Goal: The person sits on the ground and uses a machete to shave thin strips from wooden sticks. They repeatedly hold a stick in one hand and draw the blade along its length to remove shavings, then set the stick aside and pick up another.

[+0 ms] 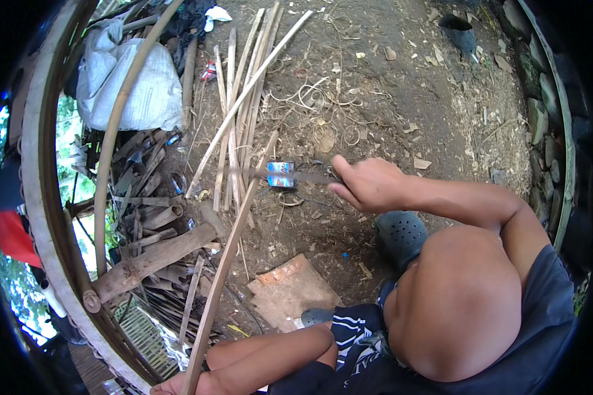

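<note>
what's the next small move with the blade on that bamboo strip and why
Probably draw the blade along the long bamboo strip toward the right hand. The right hand grips the handle with the blade lying across the strip, while the left hand holds the strip's near end, so it looks braced for a shaving stroke.

blade [263, 174] motion-blurred, left hand [171, 385] cut off

An outdoor bamboo-working yard on bare dirt ground [402, 99], not an indoor room. Split bamboo strips [244, 99] lie in a loose bundle, shavings and curled slivers [316, 92] litter the soil, rough offcuts of wood [151, 257] pile at the left beside a white sack [138, 85], and green foliage [66, 118] shows beyond.
</note>
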{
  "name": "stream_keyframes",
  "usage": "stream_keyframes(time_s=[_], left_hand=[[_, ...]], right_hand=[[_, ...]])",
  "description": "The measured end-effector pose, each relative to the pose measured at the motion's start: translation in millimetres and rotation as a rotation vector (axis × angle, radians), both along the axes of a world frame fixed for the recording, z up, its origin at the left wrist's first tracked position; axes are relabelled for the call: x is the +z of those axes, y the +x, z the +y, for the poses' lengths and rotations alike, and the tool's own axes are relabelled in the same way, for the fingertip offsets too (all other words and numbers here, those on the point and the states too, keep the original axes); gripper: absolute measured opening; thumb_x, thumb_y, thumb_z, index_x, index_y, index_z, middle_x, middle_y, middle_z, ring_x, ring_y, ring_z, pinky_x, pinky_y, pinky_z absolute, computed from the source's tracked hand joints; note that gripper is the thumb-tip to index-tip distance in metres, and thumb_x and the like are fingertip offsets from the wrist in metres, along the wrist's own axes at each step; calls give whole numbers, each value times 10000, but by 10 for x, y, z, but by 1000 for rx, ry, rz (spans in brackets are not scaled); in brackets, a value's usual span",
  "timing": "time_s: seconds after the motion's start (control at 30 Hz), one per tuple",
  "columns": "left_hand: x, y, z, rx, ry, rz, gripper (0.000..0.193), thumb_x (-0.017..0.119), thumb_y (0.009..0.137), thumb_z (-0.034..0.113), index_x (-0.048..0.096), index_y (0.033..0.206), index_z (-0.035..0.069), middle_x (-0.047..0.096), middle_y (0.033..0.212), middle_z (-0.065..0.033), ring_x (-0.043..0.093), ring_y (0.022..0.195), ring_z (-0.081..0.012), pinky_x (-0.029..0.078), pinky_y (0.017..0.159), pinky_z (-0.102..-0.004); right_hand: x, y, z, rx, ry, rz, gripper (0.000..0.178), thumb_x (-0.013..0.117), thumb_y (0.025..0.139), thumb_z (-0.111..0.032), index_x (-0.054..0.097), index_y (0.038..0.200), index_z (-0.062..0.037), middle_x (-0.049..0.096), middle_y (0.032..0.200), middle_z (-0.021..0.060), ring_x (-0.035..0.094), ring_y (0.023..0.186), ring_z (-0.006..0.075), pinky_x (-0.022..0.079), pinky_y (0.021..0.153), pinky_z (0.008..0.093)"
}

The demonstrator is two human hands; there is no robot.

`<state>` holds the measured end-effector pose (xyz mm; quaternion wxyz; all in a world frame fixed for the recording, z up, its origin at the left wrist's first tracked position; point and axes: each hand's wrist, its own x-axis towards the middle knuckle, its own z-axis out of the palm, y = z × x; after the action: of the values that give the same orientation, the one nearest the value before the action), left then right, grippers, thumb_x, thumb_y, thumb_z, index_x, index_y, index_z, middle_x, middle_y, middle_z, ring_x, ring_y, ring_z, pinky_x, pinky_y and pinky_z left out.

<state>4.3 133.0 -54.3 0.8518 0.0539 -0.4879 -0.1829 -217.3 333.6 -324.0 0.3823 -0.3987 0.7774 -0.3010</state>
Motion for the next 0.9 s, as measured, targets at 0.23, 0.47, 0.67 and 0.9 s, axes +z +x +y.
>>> stream_keyframes(time_s=[0.23, 0.47, 0.67, 0.9], left_hand=[[-16, -38, 40, 9, -29, 12, 434, 521, 1064, 536, 490, 751, 237, 396, 674, 103, 385, 562, -84, 344, 552, -256], [-5, -70, 54, 4, -44, -46, 431, 526, 1061, 537, 489, 754, 237, 402, 681, 103, 390, 573, -74, 340, 550, -249], [-22, -50, 24, -40, -54, -30, 436, 530, 1054, 546, 481, 751, 237, 388, 690, 103, 387, 576, -72, 331, 541, -240], [35, 347, -206, -715, -218, -347, 519, 453, 1026, 585, 485, 762, 139, 359, 718, 20, 353, 638, -127, 307, 530, -254]], right_hand=[[-320, -58, 90, -199, 31, 127, 395, 446, 1085, -403, 402, 1111, -12, 661, 778, 264, 659, 790, 502, 511, 710, 592], [-318, -54, 66, -206, 61, 148, 414, 452, 1082, -413, 409, 1095, -2, 637, 715, 253, 633, 709, 512, 501, 682, 603], [-364, -23, 96, -172, 150, 43, 433, 447, 1086, -413, 408, 1150, 14, 678, 866, 294, 664, 819, 495, 511, 737, 589], [-390, 7, 55, -298, 104, 73, 458, 517, 1057, -427, 463, 1195, 6, 699, 854, 287, 686, 859, 494, 526, 805, 595]])
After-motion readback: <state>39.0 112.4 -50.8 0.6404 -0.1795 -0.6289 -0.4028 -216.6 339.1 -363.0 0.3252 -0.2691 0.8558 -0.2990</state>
